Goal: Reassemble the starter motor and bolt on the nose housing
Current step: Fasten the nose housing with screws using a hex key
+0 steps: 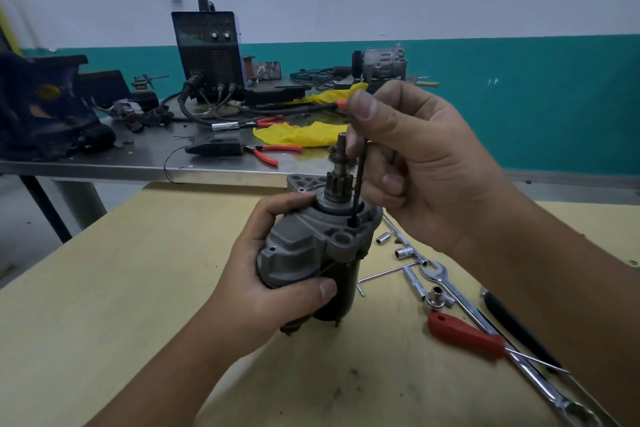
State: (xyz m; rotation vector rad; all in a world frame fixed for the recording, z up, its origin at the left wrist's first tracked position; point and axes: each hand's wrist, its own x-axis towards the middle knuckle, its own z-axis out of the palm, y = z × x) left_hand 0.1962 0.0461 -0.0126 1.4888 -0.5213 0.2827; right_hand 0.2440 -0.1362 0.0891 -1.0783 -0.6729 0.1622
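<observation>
Fingers [304,199] of the left hand [273,270] are wrapping the starter motor [311,253], standing upright on the yellow surface [138,288]. Right hand [415,156] fingers are pinching a thin black rod [358,180], its tip sitting in a housing hole beside the pinion gear [339,184].

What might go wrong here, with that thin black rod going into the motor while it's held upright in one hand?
The starter motor stands upright, steadied only by the left hand, so it might tip. The right hand only pinches the long black bolt, which could go in crooked. The loose sockets and red-handled screwdriver nearby could get knocked.
</observation>
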